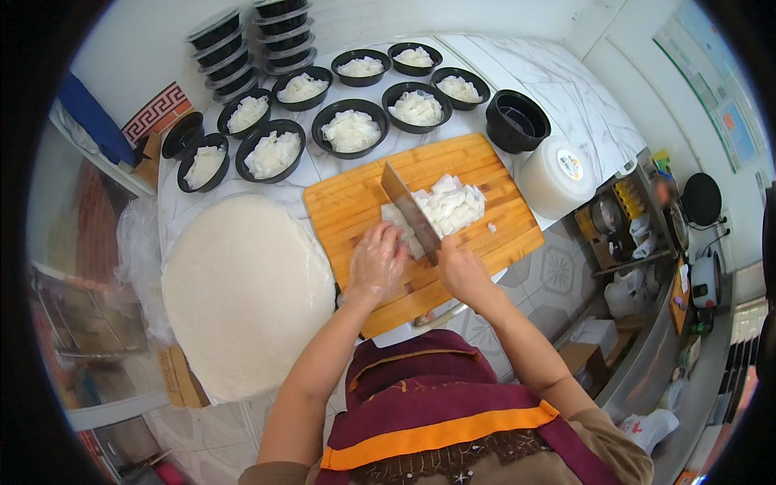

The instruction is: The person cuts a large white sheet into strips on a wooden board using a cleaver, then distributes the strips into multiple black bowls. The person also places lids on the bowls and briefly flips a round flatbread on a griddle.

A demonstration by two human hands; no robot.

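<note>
My right hand (464, 270) grips the handle of a cleaver (412, 209), its broad blade upright over a wooden cutting board (339, 206). Against the blade's left side lies a folded strip of white noodle sheet (397, 219), and my left hand (379, 260) rests its bent fingertips on that strip. To the right of the blade sits a heap of cut white noodle pieces (454, 203). One small scrap (491, 227) lies apart from the heap. Left of the board is a large round stack of pale sheets (248, 297), which looks covered in thin plastic.
Several black bowls of cut noodles (350, 130) stand behind the board. Stacked black bowls (517, 121) and a white lidded tub (558, 176) are at its right. Lidded containers (221, 54) are piled by the wall. A metal counter (655, 364) runs along the far right.
</note>
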